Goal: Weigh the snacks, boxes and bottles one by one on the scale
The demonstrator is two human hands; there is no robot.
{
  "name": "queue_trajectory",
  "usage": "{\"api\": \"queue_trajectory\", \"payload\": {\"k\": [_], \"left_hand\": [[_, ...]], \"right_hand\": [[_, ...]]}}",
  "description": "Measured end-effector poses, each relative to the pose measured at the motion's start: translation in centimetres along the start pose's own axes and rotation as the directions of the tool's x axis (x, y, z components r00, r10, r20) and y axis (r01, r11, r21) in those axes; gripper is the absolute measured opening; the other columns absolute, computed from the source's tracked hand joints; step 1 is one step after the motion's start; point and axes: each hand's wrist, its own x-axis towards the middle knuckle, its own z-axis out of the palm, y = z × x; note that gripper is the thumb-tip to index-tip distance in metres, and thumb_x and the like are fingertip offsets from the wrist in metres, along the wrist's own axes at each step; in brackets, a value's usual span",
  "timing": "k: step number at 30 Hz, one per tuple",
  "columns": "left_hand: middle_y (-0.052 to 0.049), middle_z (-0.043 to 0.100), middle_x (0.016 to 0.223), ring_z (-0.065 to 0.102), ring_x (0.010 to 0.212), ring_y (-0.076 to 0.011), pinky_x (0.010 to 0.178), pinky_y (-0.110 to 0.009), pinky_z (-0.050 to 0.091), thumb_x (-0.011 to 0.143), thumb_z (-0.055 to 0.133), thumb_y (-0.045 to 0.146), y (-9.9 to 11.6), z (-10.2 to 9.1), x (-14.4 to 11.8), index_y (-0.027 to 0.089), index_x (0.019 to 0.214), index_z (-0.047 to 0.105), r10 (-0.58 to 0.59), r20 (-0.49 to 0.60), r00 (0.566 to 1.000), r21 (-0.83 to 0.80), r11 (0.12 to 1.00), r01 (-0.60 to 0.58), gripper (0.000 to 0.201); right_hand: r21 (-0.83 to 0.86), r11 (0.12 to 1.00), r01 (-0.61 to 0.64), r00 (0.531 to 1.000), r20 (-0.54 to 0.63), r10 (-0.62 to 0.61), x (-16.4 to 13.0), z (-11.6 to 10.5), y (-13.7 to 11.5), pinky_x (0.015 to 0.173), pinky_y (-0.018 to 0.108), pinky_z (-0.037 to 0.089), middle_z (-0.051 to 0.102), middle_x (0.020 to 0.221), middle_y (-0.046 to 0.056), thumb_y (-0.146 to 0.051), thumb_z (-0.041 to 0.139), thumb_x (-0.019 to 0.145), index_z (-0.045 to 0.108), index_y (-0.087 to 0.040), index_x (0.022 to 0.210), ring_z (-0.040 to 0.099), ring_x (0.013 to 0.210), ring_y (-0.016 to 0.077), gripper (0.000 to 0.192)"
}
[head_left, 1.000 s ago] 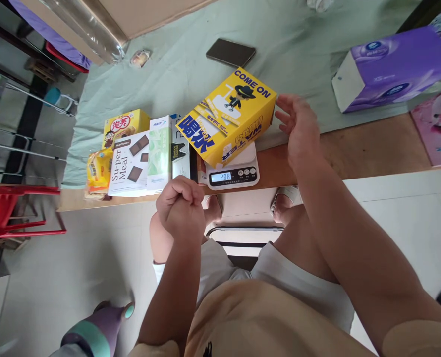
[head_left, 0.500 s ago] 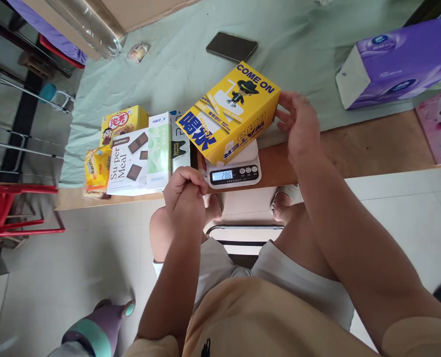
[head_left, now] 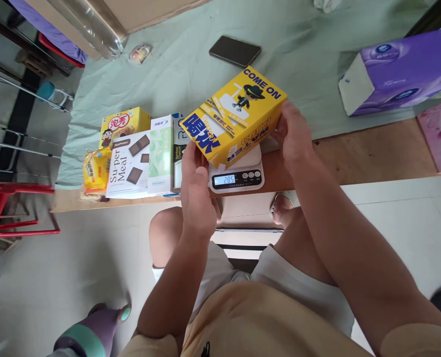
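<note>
A yellow carton (head_left: 239,116) with "COME ON" and a cartoon figure in a hat lies slantwise on a white kitchen scale (head_left: 239,179). The lit display reads 285. My left hand (head_left: 198,198) is at the carton's near left end, with its fingers against the corner. At the opposite end, my right hand (head_left: 294,133) has its fingers curled around the carton's right edge. The carton hides most of the weighing plate and some of my fingertips.
Left of the scale stand a green-and-white box (head_left: 160,158), a white "Su-per Meal" box (head_left: 129,166), a yellow snack box (head_left: 142,119) and a yellow packet (head_left: 96,171). A black phone (head_left: 235,50) lies behind. A purple tissue pack (head_left: 406,74) is at right.
My left hand has moved from below the carton up to its left end. My right hand has closed in on the right end. The display went from 286 to 285.
</note>
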Motion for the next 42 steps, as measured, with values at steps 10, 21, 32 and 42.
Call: {"api": "queue_trajectory", "payload": {"k": [10,21,32,42], "left_hand": [[-0.008,0.066,0.147,0.052,0.154,-0.0367,0.126,-0.048,0.049,0.082,0.082,0.069,1.0,-0.5,2.1,0.028,0.126,0.073,0.090,0.197,0.976,0.023,0.995,-0.096,0.061],[0.001,0.074,0.138,0.059,0.150,-0.0256,0.124,-0.033,0.051,0.093,0.079,0.044,7.6,-3.8,8.7,0.026,0.125,0.075,-0.017,0.541,0.841,-0.017,0.999,0.031,0.038],[-0.006,0.076,0.137,0.052,0.157,-0.0298,0.140,-0.049,0.032,0.089,0.077,0.063,9.8,-16.7,13.8,0.024,0.120,0.076,-0.025,0.008,1.000,-0.133,0.991,0.026,0.050],[-0.012,0.079,0.116,0.074,0.130,-0.0348,0.110,-0.052,0.063,0.102,0.066,0.057,4.9,-21.1,15.9,0.017,0.107,0.079,0.028,-0.248,0.968,-0.190,0.979,-0.077,0.043]], "right_hand": [[0.139,0.990,0.037,0.998,-0.053,-0.030,-1.0,0.0,-1.6,0.083,0.037,0.063,0.072,0.120,0.001,-0.067,0.058,0.084,0.048,-0.029,0.101,0.069,0.117,0.0228,0.043],[0.196,0.950,0.243,0.961,-0.181,-0.208,-4.2,3.3,-5.1,0.101,0.045,0.062,0.070,0.129,-0.007,-0.045,0.068,0.081,0.070,-0.042,0.099,0.064,0.140,0.0249,0.018],[0.120,0.992,-0.030,0.997,0.074,0.021,6.5,14.6,-7.3,0.096,0.041,0.063,0.068,0.136,-0.003,-0.042,0.061,0.080,0.068,-0.031,0.098,0.061,0.139,0.0243,0.021],[-0.117,0.989,-0.093,0.996,-0.002,0.094,14.1,20.7,-0.7,0.088,0.046,0.063,0.061,0.136,-0.001,-0.033,0.071,0.070,0.063,-0.038,0.116,0.061,0.120,0.0237,0.047]]}}
